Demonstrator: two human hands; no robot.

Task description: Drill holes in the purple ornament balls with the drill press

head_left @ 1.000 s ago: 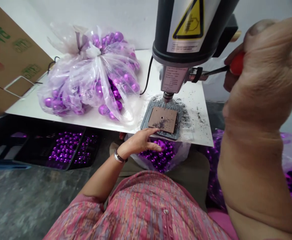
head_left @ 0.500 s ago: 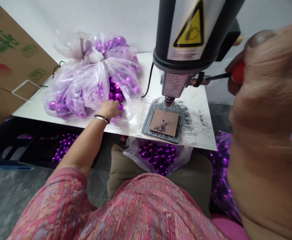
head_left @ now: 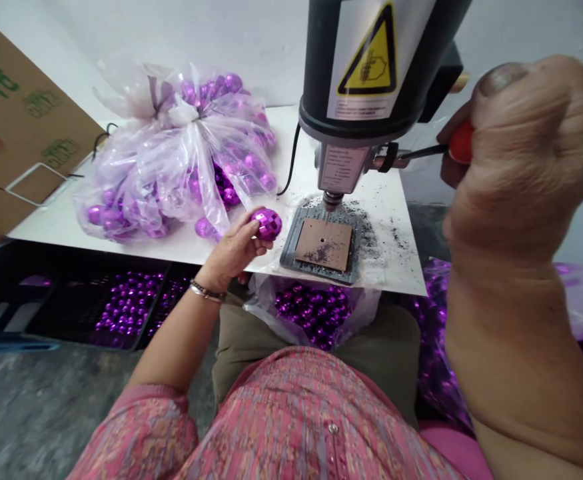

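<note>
Between the thumb and fingers of my left hand (head_left: 237,248) is a shiny purple faceted ball (head_left: 268,225), held just left of the drill press base. My right hand (head_left: 536,147) is closed round the red-knobbed lever (head_left: 460,143) on the side of the drill press (head_left: 358,100). Its chuck (head_left: 332,201) stands above a square brown board (head_left: 324,244) with a small dark hole. The board lies on a grey base plate (head_left: 289,259), and dark shavings are scattered over both.
Clear plastic bags (head_left: 171,167) of purple balls rest on the white table (head_left: 396,267), beside a cardboard box (head_left: 26,120). An open bag of balls (head_left: 314,313) sits between my legs. Black crates (head_left: 71,307) with more balls stand below left, and another bag (head_left: 438,360) is at right.
My left hand has come out of the plastic bag with a purple ball and moved right, towards the drill press. My right hand keeps its grip on the lever. The view has shifted slightly.
</note>
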